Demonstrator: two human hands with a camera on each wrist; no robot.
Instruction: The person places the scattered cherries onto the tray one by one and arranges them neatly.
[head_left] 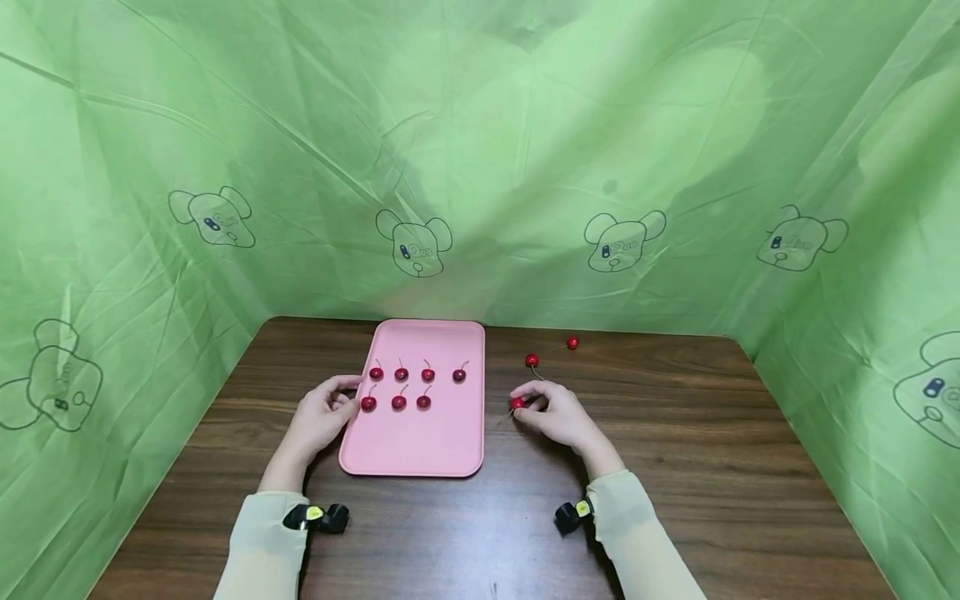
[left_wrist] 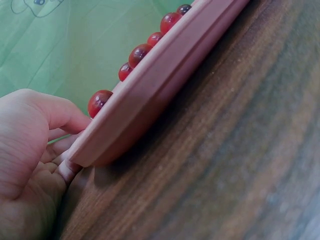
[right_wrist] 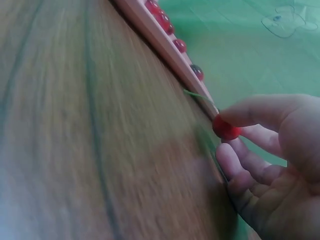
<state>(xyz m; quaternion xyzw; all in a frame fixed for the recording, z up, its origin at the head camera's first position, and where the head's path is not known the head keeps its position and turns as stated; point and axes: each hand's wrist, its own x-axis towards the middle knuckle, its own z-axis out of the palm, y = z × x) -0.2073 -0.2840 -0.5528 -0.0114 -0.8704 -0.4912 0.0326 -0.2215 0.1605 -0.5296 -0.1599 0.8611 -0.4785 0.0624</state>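
A pink tray [head_left: 420, 442] lies on the table with several red cherries on it in two rows, stems up; one of the front row is a dark red cherry [head_left: 423, 402]. My left hand [head_left: 323, 414] grips the tray's left edge, and the left wrist view shows thumb and fingers about the rim [left_wrist: 125, 107]. Right of the tray, my right hand [head_left: 553, 411] pinches a bright red cherry [right_wrist: 226, 128] between its fingertips. That cherry's thin green stem [right_wrist: 197, 94] points toward the tray in the right wrist view.
Two loose cherries lie beyond my right hand: a nearer cherry [head_left: 532, 360] and a farther cherry [head_left: 573, 342] by the table's back edge. The dark wooden table [head_left: 675, 433] is enclosed by green cloth [head_left: 525, 150] at the back and both sides.
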